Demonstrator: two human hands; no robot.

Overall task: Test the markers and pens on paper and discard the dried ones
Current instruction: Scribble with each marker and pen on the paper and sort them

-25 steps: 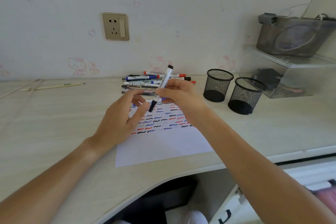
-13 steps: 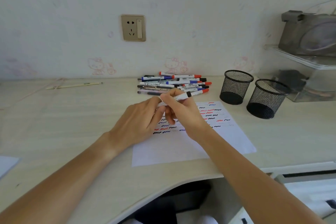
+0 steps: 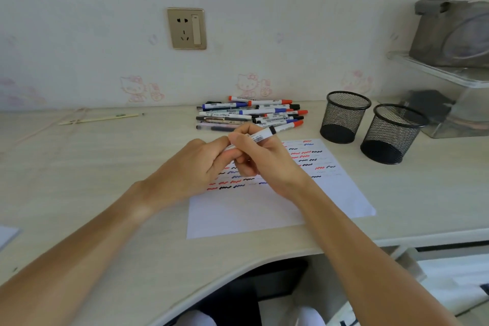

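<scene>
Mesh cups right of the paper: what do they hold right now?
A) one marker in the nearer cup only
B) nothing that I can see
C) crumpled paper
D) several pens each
B: both mesh cups show only dark bottoms with no pen inside, while the pens lie in a pile on the desk behind the paper.

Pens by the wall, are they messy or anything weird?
A bit messy: the pens lie in a loose heap on the desk by the wall, while both mesh cups beside them look empty. Nothing looks spilled or broken.
</scene>
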